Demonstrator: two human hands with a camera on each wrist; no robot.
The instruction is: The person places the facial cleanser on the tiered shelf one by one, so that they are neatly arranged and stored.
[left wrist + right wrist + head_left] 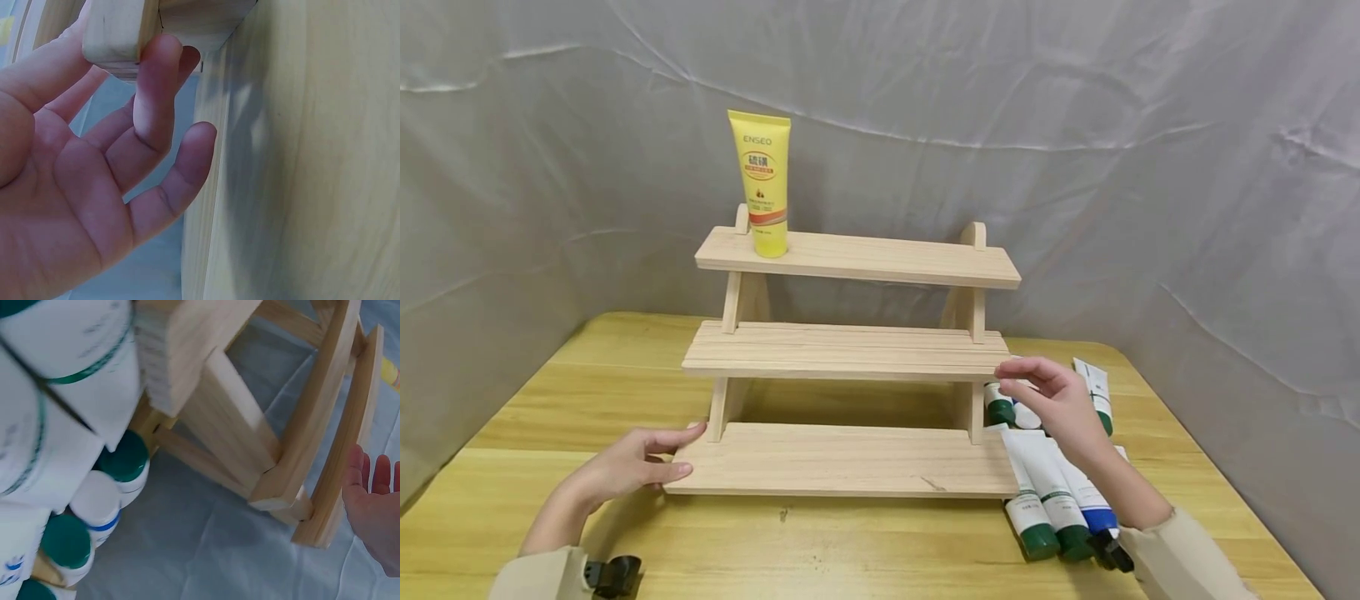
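Observation:
A three-tier wooden display rack (850,348) stands on the table. My left hand (625,468) grips the left end of its bottom shelf; the left wrist view shows thumb and fingers either side of the board end (119,31), with the little finger free. Beside the right end of the middle shelf, my right hand (1056,404) holds nothing, its fingers loosely bent and the fingertips right at the shelf's edge. A yellow squeeze tube (763,183) stands upright, cap down, at the left of the top shelf.
White tubes with green caps (1037,542) and one with a blue cap (1101,521) lie right of the rack, under my right forearm. Farther back lie more tubes, among them a white one (1093,383). Grey cloth (880,75) hangs behind the wooden table (512,492).

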